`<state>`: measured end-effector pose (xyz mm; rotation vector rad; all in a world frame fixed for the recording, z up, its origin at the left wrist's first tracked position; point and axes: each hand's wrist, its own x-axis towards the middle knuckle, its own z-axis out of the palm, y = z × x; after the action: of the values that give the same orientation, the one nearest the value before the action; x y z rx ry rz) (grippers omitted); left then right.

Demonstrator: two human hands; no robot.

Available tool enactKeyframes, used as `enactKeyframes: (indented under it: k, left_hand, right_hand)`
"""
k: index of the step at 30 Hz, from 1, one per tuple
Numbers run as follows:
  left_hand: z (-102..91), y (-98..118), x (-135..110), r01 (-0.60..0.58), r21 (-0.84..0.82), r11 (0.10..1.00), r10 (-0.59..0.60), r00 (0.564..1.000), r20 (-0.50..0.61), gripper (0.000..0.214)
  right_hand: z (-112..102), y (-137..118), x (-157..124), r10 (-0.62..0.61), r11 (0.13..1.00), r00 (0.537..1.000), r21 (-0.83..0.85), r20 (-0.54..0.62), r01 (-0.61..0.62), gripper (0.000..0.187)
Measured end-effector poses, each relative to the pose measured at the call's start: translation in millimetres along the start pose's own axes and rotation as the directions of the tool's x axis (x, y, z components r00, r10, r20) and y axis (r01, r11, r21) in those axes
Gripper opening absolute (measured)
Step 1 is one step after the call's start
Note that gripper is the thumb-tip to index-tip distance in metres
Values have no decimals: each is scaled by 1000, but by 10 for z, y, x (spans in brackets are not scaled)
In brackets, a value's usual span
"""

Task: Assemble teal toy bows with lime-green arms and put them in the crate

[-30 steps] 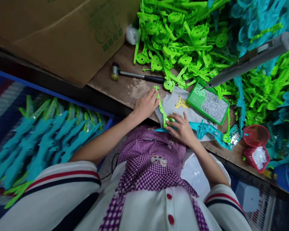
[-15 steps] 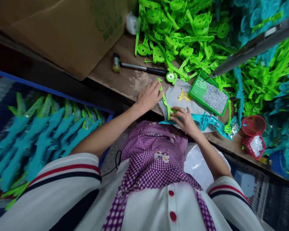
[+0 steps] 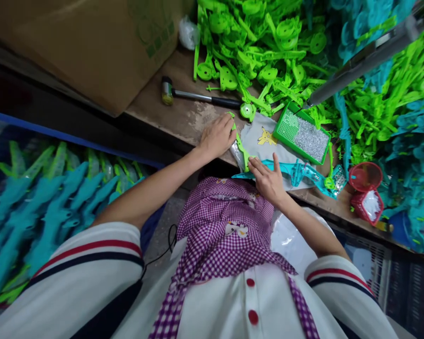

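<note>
My left hand [image 3: 217, 136] is closed on the upper end of a long, thin lime-green plastic part [image 3: 240, 146] at the bench edge. My right hand [image 3: 268, 179] presses its fingers together at the lower end of that part, thumb pointing up and apart. Beneath the right hand lies a long turquoise plastic part [image 3: 297, 173], running right along the bench edge. Under both parts spreads a grey cloth [image 3: 256, 136] with a yellow cartoon figure. The right fingertips touch the green part, though their grip on it is partly hidden.
A green tray [image 3: 302, 134] of small metal pieces sits beyond the cloth, under a hanging screwdriver [image 3: 360, 61]. A hammer [image 3: 201, 96] lies at the back. Piled green parts [image 3: 261, 52], red cups [image 3: 365, 176] and a cardboard box [image 3: 92, 52] surround the work spot; assembled turquoise pieces [image 3: 60, 216] fill a crate left.
My right hand's fingers have come closer together and flattened over the lower end of the green part. My left hand keeps its hold. The view has shifted slightly.
</note>
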<state>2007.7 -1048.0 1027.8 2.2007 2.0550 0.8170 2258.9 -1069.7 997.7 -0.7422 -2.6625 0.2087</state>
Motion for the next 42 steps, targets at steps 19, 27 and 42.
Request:
enactKeyframes:
  k: [19, 27, 42]
  left_hand:
    - [-51, -28, -14, -29, 88, 996, 28, 1000, 11, 47]
    - [-133, 20, -1, 16, 45, 999, -16, 1000, 2, 41]
    - [-131, 465, -581, 836, -404, 372, -365, 531, 764, 57]
  right_hand:
    - [-31, 259, 179, -115, 941, 989, 328, 91, 79, 50]
    - [149, 396, -12, -28, 937, 997, 344, -78, 53, 43]
    - [-19, 477, 124, -199, 951, 980, 245, 25, 187, 45]
